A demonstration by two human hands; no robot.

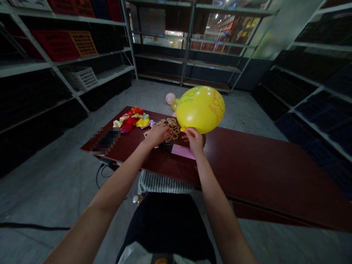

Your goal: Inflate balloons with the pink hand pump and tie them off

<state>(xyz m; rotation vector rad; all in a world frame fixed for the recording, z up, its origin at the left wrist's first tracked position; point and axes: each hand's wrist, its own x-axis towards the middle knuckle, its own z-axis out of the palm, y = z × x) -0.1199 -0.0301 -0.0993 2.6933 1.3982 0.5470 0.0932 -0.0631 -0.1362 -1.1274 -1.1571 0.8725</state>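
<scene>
A yellow latex balloon (200,109), inflated and printed with "hello kitty" in green and orange, hangs over the dark red wooden table (247,165). My right hand (194,141) pinches its neck (183,129). My left hand (156,135) sits just left of that neck, above a tan pile of looped, knotted shapes (172,129). Its fingers are partly hidden, so any grip is unclear. A heap of deflated multicoloured balloons (129,121) lies farther left, and a pink paper sheet (183,151) lies below my hands.
A pixelated patch (106,141) covers an object at the table's left end. A pink balloon (170,98) and a green-yellow balloon (175,104) are on the concrete floor beyond the table. Metal shelves with crates stand on three sides. Black cable (101,176) trails below the table.
</scene>
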